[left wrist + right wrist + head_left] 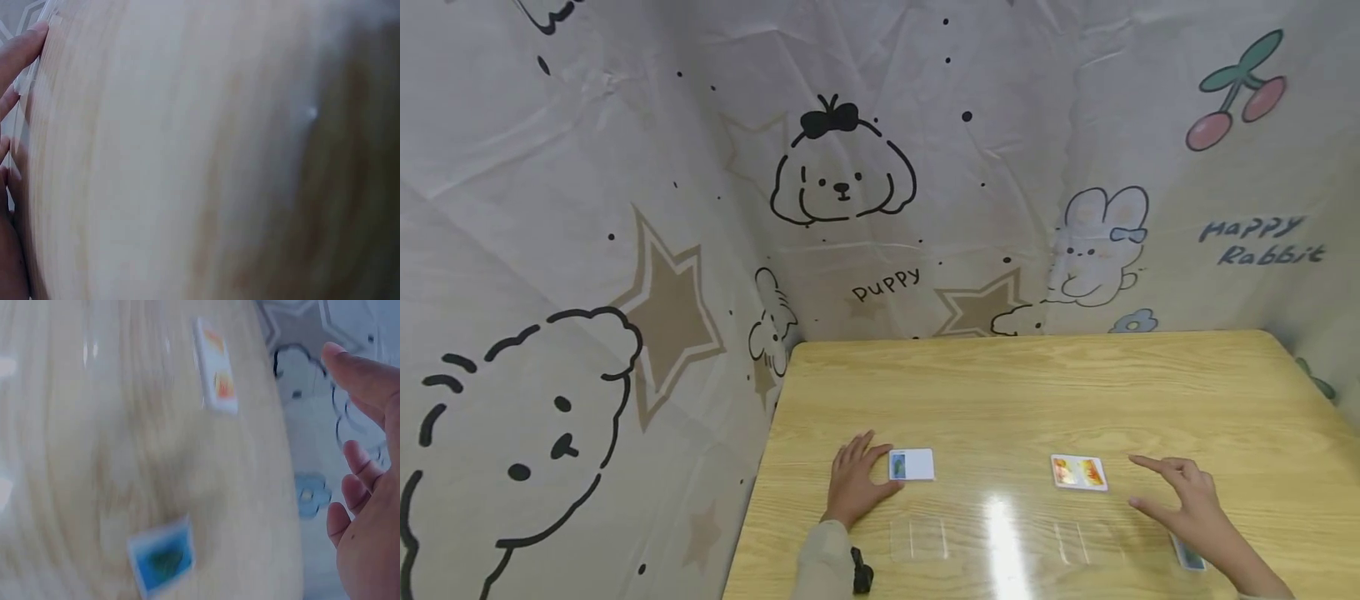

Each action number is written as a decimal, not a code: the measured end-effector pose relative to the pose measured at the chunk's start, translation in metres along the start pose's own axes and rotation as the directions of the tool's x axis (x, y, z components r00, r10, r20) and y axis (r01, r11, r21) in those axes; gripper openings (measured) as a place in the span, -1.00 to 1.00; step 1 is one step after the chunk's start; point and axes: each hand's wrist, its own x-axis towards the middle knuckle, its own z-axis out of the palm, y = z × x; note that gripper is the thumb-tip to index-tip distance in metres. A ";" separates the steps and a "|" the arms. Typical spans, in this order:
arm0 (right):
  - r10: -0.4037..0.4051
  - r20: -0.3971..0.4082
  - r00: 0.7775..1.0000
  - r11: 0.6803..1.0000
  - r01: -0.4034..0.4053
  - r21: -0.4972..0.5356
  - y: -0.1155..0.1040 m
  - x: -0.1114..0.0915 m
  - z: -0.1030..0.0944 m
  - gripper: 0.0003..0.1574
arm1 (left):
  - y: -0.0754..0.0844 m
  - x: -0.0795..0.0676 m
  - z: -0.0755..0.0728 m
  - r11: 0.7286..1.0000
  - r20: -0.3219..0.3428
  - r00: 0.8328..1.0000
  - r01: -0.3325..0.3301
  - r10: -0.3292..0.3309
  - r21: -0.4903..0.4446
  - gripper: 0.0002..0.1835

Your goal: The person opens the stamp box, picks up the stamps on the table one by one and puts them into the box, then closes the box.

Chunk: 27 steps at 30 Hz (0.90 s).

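Observation:
On the table [1000, 392], a white card [919, 464] with a blue-green picture at its left end lies flat. My left hand [853, 483] is at that end, index fingertip by the top corner and thumb tip by the lower edge. Only its fingers [22, 53] show in the left wrist view. A white-bordered card [1078, 472] with two orange pictures lies further right. My right hand [1191, 504] hovers to the right of it, thumb and index finger apart, holding nothing. A blue-pictured card [164, 557] lies partly under this hand in the head view.
Faint clear rectangular outlines [919, 537] lie on the table in front of the left card, with similar ones [1072, 543] in front of the orange card. A black device [862, 573] sits by the left sleeve. Printed cloth [865, 50] hangs behind and to the left.

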 end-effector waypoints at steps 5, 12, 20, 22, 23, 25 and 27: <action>0.082 0.037 0.996 0.997 -0.081 -0.013 0.025 -0.019 -0.016 -0.27 | -0.002 0.000 0.000 1.000 -0.002 1.000 -0.003 0.003 -0.003 -0.23; 0.120 0.053 0.991 0.991 -0.116 -0.070 0.060 -0.044 -0.026 -0.22 | -0.003 0.001 0.003 1.000 -0.007 1.000 -0.007 0.007 0.019 -0.22; 0.158 0.109 0.981 0.974 -0.137 -0.179 0.084 -0.056 -0.029 -0.14 | -0.004 0.002 0.003 1.000 0.001 1.000 -0.001 0.001 0.007 -0.21; 0.198 0.144 0.970 0.967 -0.169 -0.193 0.088 -0.058 -0.030 -0.15 | -0.004 0.002 0.003 1.000 0.003 1.000 0.001 -0.001 0.006 -0.21; 0.210 0.161 0.964 0.964 -0.178 -0.196 0.090 -0.060 -0.030 -0.16 | -0.004 0.001 0.003 1.000 0.004 1.000 0.002 -0.002 0.008 -0.21; 0.239 0.191 0.952 0.959 -0.200 -0.203 0.093 -0.062 -0.029 -0.16 | -0.004 0.001 0.003 1.000 0.004 1.000 0.003 -0.003 0.012 -0.21; 0.273 0.225 0.935 0.951 -0.228 -0.207 0.096 -0.065 -0.028 -0.17 | -0.003 0.001 0.003 1.000 0.003 1.000 0.002 -0.002 0.008 -0.21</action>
